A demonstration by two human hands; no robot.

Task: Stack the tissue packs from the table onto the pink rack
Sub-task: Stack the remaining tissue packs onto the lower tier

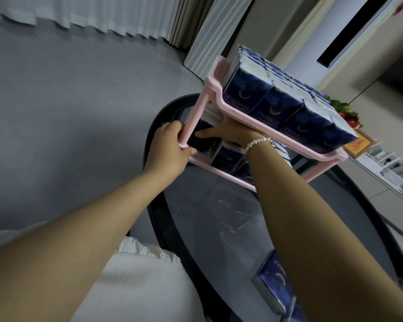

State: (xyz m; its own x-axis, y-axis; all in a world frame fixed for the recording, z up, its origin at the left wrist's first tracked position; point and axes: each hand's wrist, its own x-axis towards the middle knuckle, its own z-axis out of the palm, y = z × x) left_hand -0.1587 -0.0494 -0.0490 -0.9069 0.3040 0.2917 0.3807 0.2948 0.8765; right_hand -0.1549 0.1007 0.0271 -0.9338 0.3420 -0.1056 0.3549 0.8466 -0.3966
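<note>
We can't see most of the right hand [228,133], its fingers vanish under the pink rack's [261,133] top shelf. Packs on the lower shelf [226,156] sit mostly behind that wrist. Below the rack, the tissue pack on the table [275,284] is half covered by the forearm and cut off at the bottom edge.

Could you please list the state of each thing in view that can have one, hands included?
pink rack: upright on the table, top shelf full.
top-shelf tissue packs: packed in rows.
lower-shelf tissue packs: partly filled.
tissue pack on the table: not yet stacked.
left hand: grips the rack's corner post.
right hand: reaches into the lower shelf, fingers hidden.
glass table: carries the rack.
</note>
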